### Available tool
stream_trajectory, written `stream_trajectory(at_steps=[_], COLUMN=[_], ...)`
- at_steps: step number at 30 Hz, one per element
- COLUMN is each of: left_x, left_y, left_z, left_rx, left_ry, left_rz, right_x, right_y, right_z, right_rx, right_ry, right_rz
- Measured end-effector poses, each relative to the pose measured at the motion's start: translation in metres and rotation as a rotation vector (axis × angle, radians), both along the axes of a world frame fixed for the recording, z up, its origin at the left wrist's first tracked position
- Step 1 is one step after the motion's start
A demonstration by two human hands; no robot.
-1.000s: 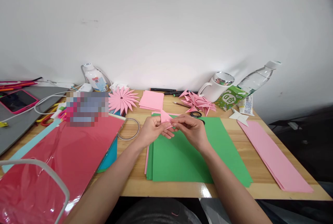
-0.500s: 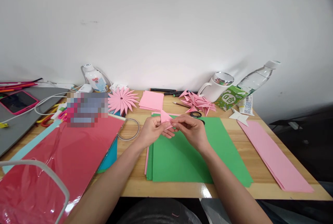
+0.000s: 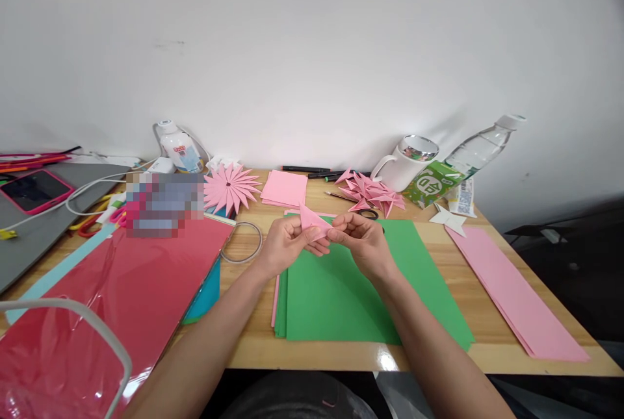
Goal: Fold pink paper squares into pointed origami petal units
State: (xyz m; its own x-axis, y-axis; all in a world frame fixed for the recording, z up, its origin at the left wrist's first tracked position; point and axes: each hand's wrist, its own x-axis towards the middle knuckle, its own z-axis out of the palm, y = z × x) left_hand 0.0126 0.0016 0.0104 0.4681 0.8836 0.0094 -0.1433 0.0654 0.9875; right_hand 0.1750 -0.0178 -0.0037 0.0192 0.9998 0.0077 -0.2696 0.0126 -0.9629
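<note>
A small pink folded paper triangle [image 3: 312, 219] is held up between both hands over the far part of a green paper stack [image 3: 351, 295]. My left hand [image 3: 288, 243] pinches its left side, thumb in front. My right hand [image 3: 361, 242] grips the right corner between thumb and fingers. Behind them lies a stack of pink paper squares [image 3: 284, 188]. A pink pleated paper flower [image 3: 231, 188] stands to its left, and a heap of folded pink paper pieces [image 3: 370, 191] lies to its right.
Black-handled scissors [image 3: 367, 214] lie partly behind my right hand. A white mug [image 3: 407, 165], a green box [image 3: 433, 183] and a water bottle [image 3: 482, 146] stand back right. Pink paper strips [image 3: 517, 295] lie right. At left are a tape roll [image 3: 242, 241] and red paper [image 3: 146, 282].
The right fingers have shifted on the paper's right corner, the thumb now lying along its front. More of the triangle shows. The left hand stays nearly still.
</note>
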Motion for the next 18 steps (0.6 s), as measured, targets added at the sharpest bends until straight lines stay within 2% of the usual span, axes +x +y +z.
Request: stream_trajectory(at_steps=[6,9,12,18], left_x=[-0.005,-0.007,-0.007,-0.003], left_y=[0.003,0.006,0.008,0.008], left_z=[-0.003,-0.006,-0.008,-0.011], left_rx=[-0.152,-0.229,-0.226,-0.162], left_ry=[-0.062,-0.065,-0.052,0.04], left_rz=[-0.054,-0.028,-0.015,-0.081], right_x=[0.005,0.007,0.006,0.004], right_y=[0.004,0.005,0.005,0.004], right_z=[-0.004,-0.003,-0.003,-0.008], right_rx=[-0.092,-0.103,-0.093,-0.045], right_ry=[0.099,0.077,0.057,-0.068], right_rz=[0.134,0.134,0.116,0.11])
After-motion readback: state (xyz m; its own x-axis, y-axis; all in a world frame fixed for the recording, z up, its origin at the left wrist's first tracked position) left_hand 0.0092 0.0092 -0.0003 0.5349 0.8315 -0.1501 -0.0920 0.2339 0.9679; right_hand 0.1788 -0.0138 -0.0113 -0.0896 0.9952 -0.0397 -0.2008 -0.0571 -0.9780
